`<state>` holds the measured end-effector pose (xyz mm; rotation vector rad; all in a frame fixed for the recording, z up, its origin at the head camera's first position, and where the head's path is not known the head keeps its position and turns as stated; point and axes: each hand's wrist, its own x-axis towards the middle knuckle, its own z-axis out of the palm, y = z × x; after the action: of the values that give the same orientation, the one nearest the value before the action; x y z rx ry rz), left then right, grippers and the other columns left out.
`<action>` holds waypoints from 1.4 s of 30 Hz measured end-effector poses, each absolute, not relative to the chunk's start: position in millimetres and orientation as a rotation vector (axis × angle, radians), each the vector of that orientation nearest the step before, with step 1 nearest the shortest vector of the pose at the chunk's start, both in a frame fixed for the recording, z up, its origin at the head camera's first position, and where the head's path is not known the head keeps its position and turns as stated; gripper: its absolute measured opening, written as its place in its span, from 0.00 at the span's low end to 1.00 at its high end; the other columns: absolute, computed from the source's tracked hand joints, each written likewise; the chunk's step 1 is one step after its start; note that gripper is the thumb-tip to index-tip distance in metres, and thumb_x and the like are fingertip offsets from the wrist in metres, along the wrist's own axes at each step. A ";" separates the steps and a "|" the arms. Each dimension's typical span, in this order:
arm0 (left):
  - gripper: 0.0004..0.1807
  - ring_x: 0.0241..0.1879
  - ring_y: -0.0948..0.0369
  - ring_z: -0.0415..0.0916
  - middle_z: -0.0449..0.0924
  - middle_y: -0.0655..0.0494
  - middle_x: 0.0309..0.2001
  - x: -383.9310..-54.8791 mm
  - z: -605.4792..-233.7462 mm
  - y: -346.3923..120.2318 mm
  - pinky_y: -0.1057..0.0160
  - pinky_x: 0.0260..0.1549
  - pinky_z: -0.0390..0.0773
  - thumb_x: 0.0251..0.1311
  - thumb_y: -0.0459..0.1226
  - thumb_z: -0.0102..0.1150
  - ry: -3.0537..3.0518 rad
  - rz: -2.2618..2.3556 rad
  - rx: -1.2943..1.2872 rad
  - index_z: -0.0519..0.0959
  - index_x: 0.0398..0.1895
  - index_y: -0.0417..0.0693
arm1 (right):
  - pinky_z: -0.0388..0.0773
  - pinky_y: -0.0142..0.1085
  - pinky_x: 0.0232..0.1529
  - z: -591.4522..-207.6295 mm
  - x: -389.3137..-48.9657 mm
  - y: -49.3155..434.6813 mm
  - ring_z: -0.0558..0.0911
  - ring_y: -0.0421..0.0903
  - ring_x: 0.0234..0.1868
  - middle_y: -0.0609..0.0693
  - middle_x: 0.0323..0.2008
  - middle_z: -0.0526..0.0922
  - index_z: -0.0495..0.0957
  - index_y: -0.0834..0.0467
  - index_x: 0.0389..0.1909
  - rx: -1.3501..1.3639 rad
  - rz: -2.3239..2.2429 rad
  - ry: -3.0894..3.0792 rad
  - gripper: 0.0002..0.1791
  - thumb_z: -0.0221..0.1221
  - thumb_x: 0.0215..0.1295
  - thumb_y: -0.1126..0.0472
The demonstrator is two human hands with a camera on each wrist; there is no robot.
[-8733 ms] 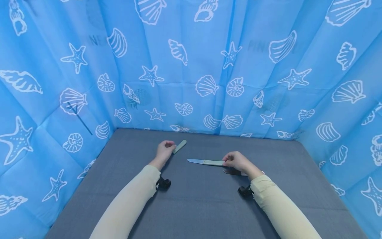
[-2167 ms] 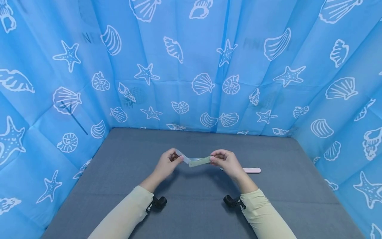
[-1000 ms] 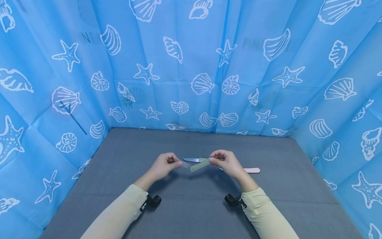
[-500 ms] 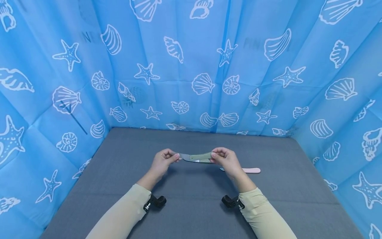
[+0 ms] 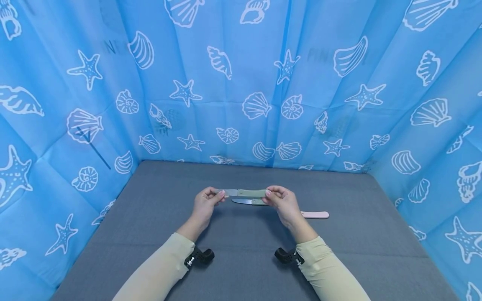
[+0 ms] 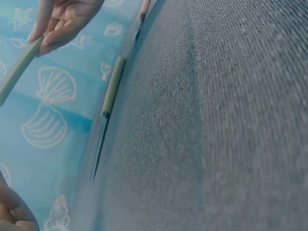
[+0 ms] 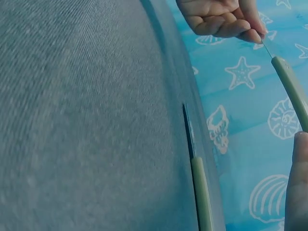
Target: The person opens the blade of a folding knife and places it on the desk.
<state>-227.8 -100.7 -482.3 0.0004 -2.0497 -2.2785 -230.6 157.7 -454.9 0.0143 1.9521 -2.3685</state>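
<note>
A pocket knife with a pale green handle [image 5: 252, 193] is held level above the table, its blade in line with the handle. My left hand [image 5: 202, 207] pinches the blade, covering its tip. The handle's far end is pinched by my right hand [image 5: 285, 205]. Just below lies a second green-handled pocket knife [image 7: 201, 192], unfolded on the cloth, its blade pointing left; the right hand hides part of its handle in the head view. A pink-handled knife [image 5: 316, 215] rests farther right, its blade hidden behind the right hand and wrist.
A grey cloth-covered table [image 5: 241, 267] lies under both arms. Blue curtains [image 5: 233, 83] with white shell and starfish prints hang behind the table and along its sides. A black camera mount is strapped to each wrist.
Earliest, the left hand had the folded knife and the right hand held the other, unfolded one at the table. The held knife's blade has since swung from an angle into line with its handle.
</note>
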 end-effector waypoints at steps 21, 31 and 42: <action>0.07 0.46 0.38 0.81 0.88 0.49 0.35 -221.4 -485.9 -107.6 0.54 0.40 0.79 0.66 0.37 0.65 -2.150 -2.232 0.067 0.80 0.39 0.42 | 0.83 0.41 0.47 -457.3 -232.1 169.2 0.85 0.38 0.36 0.55 0.36 0.82 0.75 0.76 0.52 -0.301 -2.049 2.209 0.17 0.63 0.65 0.73; 0.08 0.44 0.57 0.83 0.86 0.42 0.45 -222.2 -492.3 -130.6 0.57 0.43 0.78 0.65 0.37 0.66 -2.325 -2.245 0.050 0.78 0.39 0.43 | 0.80 0.53 0.50 -459.3 -236.7 166.0 0.86 0.44 0.38 0.56 0.37 0.84 0.76 0.74 0.49 -0.363 -1.849 2.223 0.13 0.62 0.67 0.71; 0.11 0.32 0.58 0.75 0.85 0.52 0.34 -225.1 -498.3 -151.7 0.61 0.31 0.72 0.66 0.41 0.65 -2.624 -1.906 0.033 0.81 0.40 0.41 | 0.83 0.50 0.47 -465.3 -240.4 153.4 0.84 0.42 0.35 0.58 0.35 0.82 0.76 0.77 0.47 -0.400 -1.746 2.217 0.13 0.62 0.65 0.72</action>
<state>-225.1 -151.7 -498.3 0.0333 -2.6238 -1.9057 -240.4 153.4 -465.3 -0.3997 2.2168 -1.7459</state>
